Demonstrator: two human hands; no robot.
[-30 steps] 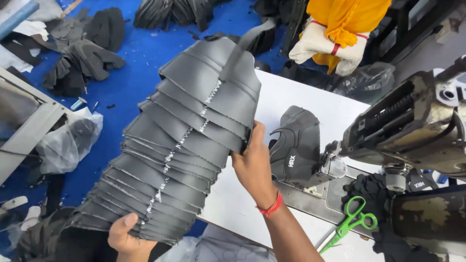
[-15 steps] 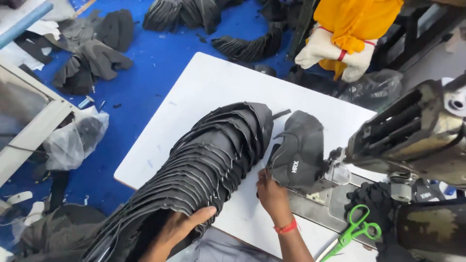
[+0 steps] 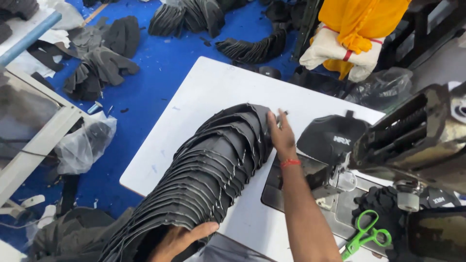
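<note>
A long stack of dark grey cut fabric pieces [image 3: 208, 174] lies on its side across the white table [image 3: 208, 92], fanned like a row of layers. My left hand [image 3: 182, 237] holds the near end of the stack from below, fingers spread on it. My right hand [image 3: 280, 133] presses flat against the far end of the stack, a red band on its wrist. Just right of that hand a black sewn cap piece [image 3: 332, 138] rests by the sewing machine [image 3: 412, 140].
Green-handled scissors [image 3: 364, 237] lie on the machine bed at the lower right. More dark fabric piles [image 3: 104, 53] are scattered on the blue floor. A clear plastic bag [image 3: 85, 143] lies to the left, and a yellow and white cloth bundle [image 3: 352, 41] hangs behind the table.
The stack was held up and spread wide; it has been lowered onto the table and squeezed together. My right hand moved from its side to its far end.
</note>
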